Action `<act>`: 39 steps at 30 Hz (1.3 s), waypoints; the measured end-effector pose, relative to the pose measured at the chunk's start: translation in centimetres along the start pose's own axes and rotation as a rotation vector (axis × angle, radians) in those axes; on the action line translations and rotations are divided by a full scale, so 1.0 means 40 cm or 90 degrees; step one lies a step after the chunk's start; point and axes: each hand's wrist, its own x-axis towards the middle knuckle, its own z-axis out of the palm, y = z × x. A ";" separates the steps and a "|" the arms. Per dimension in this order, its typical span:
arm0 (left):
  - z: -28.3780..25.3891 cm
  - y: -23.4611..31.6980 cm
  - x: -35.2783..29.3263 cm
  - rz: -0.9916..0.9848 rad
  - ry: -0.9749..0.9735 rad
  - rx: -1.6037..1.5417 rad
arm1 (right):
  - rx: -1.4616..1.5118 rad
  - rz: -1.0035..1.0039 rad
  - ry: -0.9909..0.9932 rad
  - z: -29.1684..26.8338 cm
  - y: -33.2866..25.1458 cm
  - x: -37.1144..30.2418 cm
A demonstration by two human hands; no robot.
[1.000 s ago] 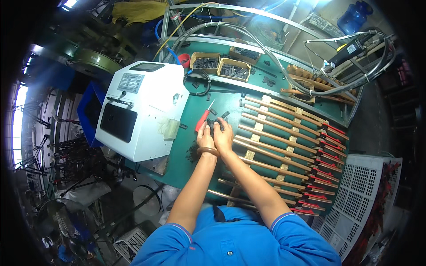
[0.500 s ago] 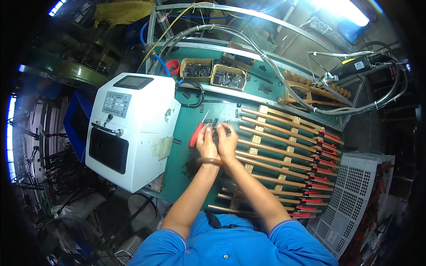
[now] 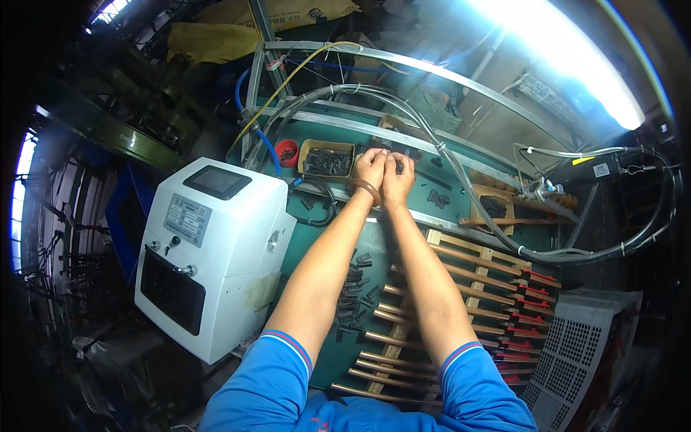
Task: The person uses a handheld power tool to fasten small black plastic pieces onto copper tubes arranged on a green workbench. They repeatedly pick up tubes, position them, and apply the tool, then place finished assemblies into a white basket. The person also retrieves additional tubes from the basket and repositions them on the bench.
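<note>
Both my hands reach to the back of the bench, close together over the small parts boxes. My left hand (image 3: 369,170) has curled fingers at the right edge of a cardboard box (image 3: 305,157) of small dark parts (image 3: 327,163); what it holds is hidden. Touching it, my right hand (image 3: 398,180) is closed too, with a bit of something dark showing between its fingers. More small dark parts (image 3: 353,295) lie scattered on the green bench top beside my left forearm.
Copper-coloured tubes (image 3: 403,343) with red ends rest on wooden racks at right. A white machine (image 3: 237,248) stands at left. A red cup (image 3: 287,153) sits by the boxes. A metal frame (image 3: 389,56) and looping hoses (image 3: 439,144) cross above the bench; a plastic crate (image 3: 576,345) stands right.
My hands have moved together forward, from the near bench top to the boxes at the back. The view has shifted; scattered dark parts now show, and the red screwdriver is out of sight.
</note>
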 end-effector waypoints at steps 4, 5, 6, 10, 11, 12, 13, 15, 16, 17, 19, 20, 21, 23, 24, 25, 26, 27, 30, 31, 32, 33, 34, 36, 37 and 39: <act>-0.017 -0.010 0.014 -0.061 -0.011 -0.101 | -0.155 -0.091 -0.109 -0.024 -0.007 -0.003; -0.023 -0.018 0.012 -0.080 -0.024 -0.090 | -0.186 -0.054 -0.176 -0.041 -0.016 -0.009; -0.035 -0.019 0.015 -0.097 -0.034 -0.078 | -0.217 -0.083 -0.217 -0.048 -0.028 -0.007; -0.084 0.040 0.005 -0.078 -0.139 0.137 | -0.299 -0.135 -0.373 -0.095 -0.069 0.018; -0.077 0.050 -0.008 -0.018 -0.114 0.132 | -0.293 -0.137 -0.392 -0.109 -0.058 0.030; -0.079 0.067 -0.020 0.045 -0.084 0.129 | -0.283 -0.141 -0.413 -0.117 -0.061 0.041; -0.091 0.086 -0.029 0.061 -0.057 0.130 | -0.242 -0.146 -0.416 -0.128 -0.066 0.050; -0.126 0.113 -0.055 0.058 0.011 0.015 | -0.251 -0.210 -0.457 -0.137 -0.083 0.068; -0.138 0.138 -0.073 0.045 0.037 -0.064 | -0.261 -0.223 -0.501 -0.144 -0.089 0.077; -0.157 0.159 -0.106 -0.015 0.048 -0.130 | -0.313 -0.286 -0.490 -0.146 -0.085 0.071; -0.200 0.188 -0.193 -0.030 0.056 -0.165 | -0.349 -0.319 -0.518 -0.148 -0.071 0.061; -0.216 0.209 -0.245 -0.051 0.060 -0.175 | -0.371 -0.348 -0.525 -0.154 -0.062 0.060; -0.240 0.218 -0.308 -0.075 0.079 -0.209 | -0.368 -0.364 -0.515 -0.157 -0.060 0.058; -0.326 0.201 -0.452 -0.120 0.133 -0.301 | -0.303 -0.352 -0.446 -0.178 -0.145 0.001; -0.374 0.176 -0.524 -0.139 0.168 -0.332 | -0.261 -0.334 -0.430 -0.184 -0.174 -0.026; -0.414 0.162 -0.595 -0.191 0.219 -0.303 | -0.213 -0.322 -0.435 -0.192 -0.183 -0.083; -0.448 0.151 -0.664 -0.239 0.270 -0.272 | -0.178 -0.223 -0.530 -0.205 -0.192 -0.154; -0.474 0.159 -0.729 -0.280 0.266 -0.264 | -0.182 -0.308 -0.580 -0.214 -0.198 -0.216; -0.547 0.157 -0.863 -0.391 0.244 -0.286 | -0.345 -0.482 -0.697 -0.194 -0.232 -0.364; -0.556 0.147 -0.879 -0.397 0.251 -0.266 | -0.333 -0.587 -0.676 -0.171 -0.222 -0.385; -0.567 0.140 -0.893 -0.397 0.248 -0.260 | -0.353 -0.636 -0.660 -0.141 -0.204 -0.409; -0.569 0.137 -0.897 -0.395 0.253 -0.272 | -0.400 -0.664 -0.724 -0.116 -0.176 -0.417; -0.566 0.136 -0.899 -0.393 0.258 -0.288 | -0.450 -0.691 -0.790 -0.096 -0.174 -0.413; -0.558 0.139 -0.901 -0.378 0.260 -0.319 | -0.442 -0.731 -0.856 -0.056 -0.178 -0.403; -0.553 0.141 -0.906 -0.372 0.262 -0.335 | -0.437 -0.749 -0.893 -0.047 -0.187 -0.400; -0.541 0.124 -0.916 -0.377 0.255 -0.350 | -0.448 -0.809 -0.877 -0.036 -0.186 -0.403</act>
